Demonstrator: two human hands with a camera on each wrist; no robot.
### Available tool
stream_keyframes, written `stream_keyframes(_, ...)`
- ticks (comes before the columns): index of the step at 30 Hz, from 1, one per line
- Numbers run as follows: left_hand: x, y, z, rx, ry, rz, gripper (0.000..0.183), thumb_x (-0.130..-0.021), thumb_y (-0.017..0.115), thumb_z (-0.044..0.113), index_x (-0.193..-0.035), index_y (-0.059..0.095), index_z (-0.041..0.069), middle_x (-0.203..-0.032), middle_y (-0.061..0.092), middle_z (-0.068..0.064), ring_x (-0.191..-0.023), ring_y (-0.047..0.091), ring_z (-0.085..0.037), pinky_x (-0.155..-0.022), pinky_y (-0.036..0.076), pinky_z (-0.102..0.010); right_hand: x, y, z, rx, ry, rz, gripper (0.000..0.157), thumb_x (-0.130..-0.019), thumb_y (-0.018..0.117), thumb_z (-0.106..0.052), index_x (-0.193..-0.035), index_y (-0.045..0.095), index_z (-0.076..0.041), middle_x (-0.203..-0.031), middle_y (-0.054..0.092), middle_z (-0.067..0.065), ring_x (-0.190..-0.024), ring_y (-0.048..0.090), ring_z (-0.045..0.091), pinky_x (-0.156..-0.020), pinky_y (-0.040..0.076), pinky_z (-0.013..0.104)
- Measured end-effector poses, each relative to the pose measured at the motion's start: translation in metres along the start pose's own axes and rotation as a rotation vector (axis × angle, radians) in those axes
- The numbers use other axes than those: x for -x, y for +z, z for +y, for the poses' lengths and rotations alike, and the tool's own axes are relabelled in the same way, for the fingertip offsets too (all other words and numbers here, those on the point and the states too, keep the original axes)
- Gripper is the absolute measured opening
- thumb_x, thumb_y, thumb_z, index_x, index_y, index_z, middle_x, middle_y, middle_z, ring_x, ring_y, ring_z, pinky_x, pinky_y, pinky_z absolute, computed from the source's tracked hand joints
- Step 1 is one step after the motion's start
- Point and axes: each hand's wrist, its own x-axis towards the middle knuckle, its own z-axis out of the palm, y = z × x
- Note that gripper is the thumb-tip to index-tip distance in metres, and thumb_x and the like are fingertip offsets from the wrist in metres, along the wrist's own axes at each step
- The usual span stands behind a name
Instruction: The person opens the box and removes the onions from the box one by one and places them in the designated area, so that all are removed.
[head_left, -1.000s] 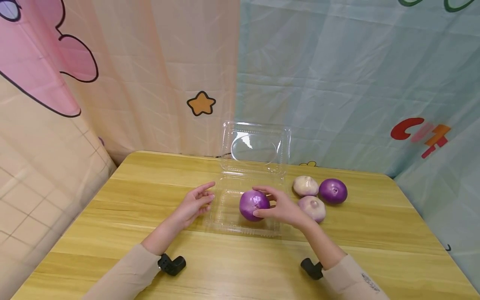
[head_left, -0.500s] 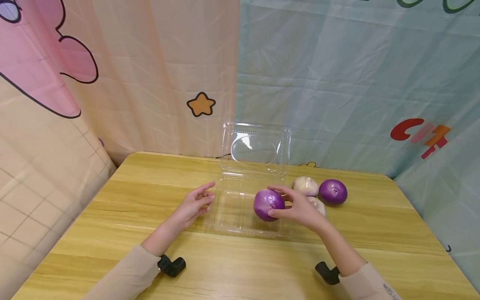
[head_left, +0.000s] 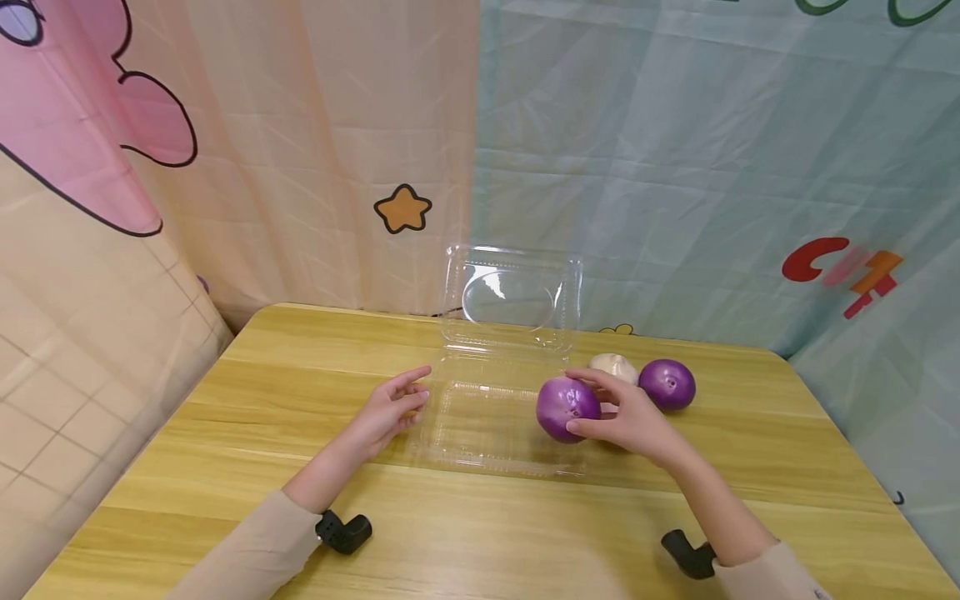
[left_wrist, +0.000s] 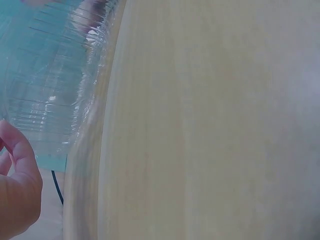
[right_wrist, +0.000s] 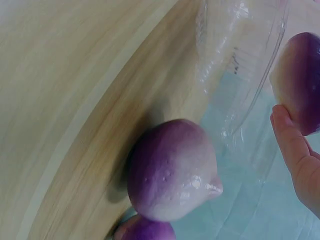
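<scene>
My right hand (head_left: 637,421) holds a purple onion (head_left: 564,408) between thumb and fingers, over the right edge of a clear plastic clamshell box (head_left: 487,460). In the right wrist view, this onion (right_wrist: 300,82) shows its pale side at my fingertips. The box lies with its lid (head_left: 517,333) raised at the back, and no onion sits in its base. My left hand (head_left: 384,414) is at the box's left side, fingers loosely extended, fingertips right at the rim. A whitish onion (head_left: 612,367) and a purple onion (head_left: 667,384) rest on the table behind my right hand.
In the right wrist view, a purple-and-white onion (right_wrist: 172,170) with a pointed tip stands near another purple onion (right_wrist: 145,231). The wooden table (head_left: 480,533) ends at a printed curtain (head_left: 675,167) at the back.
My right hand has moved to the right with the purple onion, from over the middle of the box to its right edge, covering one onion on the table. My left hand has stayed still.
</scene>
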Motion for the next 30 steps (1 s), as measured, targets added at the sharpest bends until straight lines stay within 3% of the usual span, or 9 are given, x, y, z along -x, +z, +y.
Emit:
stream_keyframes(18, 0.001, 0.000, 0.001, -0.005, 0.014, -0.014, 0.051, -0.095, 0.048, 0.001, -0.144, 0.032, 0.003, -0.101, 0.044, -0.004, -0.068, 0.045, -0.008, -0.060, 0.043, -0.015, 0.025, -0.032, 0.009, 0.018, 0.051, 0.076, 0.066, -0.078, 0.076, -0.019, -0.136, 0.045, -0.007, -0.135, 0.039, 0.026, -0.116, 0.047, 0.045, -0.087, 0.050, 0.043)
stream_keyframes(30, 0.001, 0.000, 0.000, -0.002, 0.004, -0.005, 0.051, -0.095, 0.048, 0.002, -0.144, 0.033, 0.005, -0.101, 0.044, -0.003, -0.069, 0.046, -0.007, -0.060, 0.044, -0.014, 0.043, -0.051, 0.018, 0.043, 0.093, 0.135, 0.063, -0.083, 0.072, -0.018, -0.137, 0.043, -0.006, -0.134, 0.040, 0.021, -0.115, 0.047, 0.042, -0.077, 0.051, 0.026)
